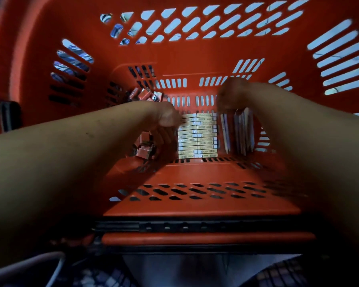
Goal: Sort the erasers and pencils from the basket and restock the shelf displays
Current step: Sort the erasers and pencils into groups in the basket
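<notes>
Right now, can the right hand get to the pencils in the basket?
Probably yes. The right hand is deep in the red basket, just above the pencils, and nothing lies over them. It is too blurred to tell whether it touches them.

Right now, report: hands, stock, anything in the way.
Left hand at top of barcoded box stack, grip unclear. Right hand blurred over pencil bundle, grip unclear. Loose red packs lie left in red basket; nothing blocks either hand.
</notes>
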Available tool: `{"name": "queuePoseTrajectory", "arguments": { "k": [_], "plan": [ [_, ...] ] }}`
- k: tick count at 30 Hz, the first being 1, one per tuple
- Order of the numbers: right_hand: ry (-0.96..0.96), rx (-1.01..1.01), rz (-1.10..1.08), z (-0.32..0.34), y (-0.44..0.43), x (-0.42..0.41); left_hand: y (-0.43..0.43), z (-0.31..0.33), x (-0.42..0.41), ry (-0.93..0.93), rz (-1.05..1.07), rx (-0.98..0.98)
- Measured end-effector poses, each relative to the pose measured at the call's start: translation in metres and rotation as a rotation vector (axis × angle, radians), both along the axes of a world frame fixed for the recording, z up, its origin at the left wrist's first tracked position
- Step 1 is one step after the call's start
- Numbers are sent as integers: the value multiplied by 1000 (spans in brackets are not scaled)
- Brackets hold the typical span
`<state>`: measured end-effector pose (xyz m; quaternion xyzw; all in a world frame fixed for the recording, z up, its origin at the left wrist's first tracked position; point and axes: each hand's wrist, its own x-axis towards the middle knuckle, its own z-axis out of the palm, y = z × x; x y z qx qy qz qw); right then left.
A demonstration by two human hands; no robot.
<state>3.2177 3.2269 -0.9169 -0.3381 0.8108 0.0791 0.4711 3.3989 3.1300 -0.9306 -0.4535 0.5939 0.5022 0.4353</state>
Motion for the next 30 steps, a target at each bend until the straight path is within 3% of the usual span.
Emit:
{"name": "queuePoseTrajectory", "arguments": {
  "k": [11,23,30],
  "plan": [
    [66,-199,311,70,18,25,9,70,7,310,-63,-151],
    [24,-522,322,192,125,85,45,172,94,652,-153,-159],
    [4,-469,410,206,164,122,68,212,121,754,-330,-180]
  ]
}}
